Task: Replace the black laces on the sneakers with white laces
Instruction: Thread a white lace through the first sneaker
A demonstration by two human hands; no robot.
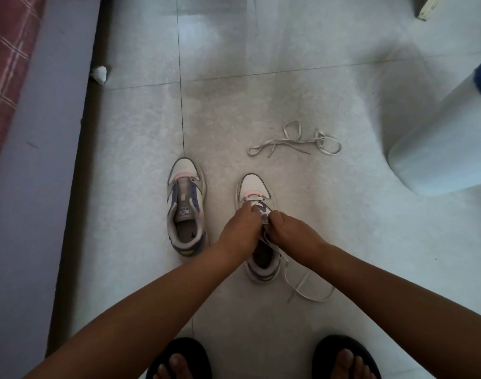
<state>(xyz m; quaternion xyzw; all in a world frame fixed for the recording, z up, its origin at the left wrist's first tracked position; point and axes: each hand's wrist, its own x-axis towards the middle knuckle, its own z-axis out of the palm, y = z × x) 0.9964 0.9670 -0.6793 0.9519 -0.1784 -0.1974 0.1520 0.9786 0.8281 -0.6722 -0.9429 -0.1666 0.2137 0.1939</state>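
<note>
Here, two bare hands work a white lace into the right-hand sneaker on a tiled floor.

The left hand [240, 231] and right hand [290, 232] meet over the sneaker being laced [257, 191], fingers curled, pinching its white lace [305, 287], whose loose ends trail to the floor [288, 77] on the right. The unlaced sneaker [186, 205] stands just beside it, empty inside. A spare white lace [294, 142] lies ahead, well apart. Black sandals [179, 356] show below; a white bin [441, 143] stands right.
</note>
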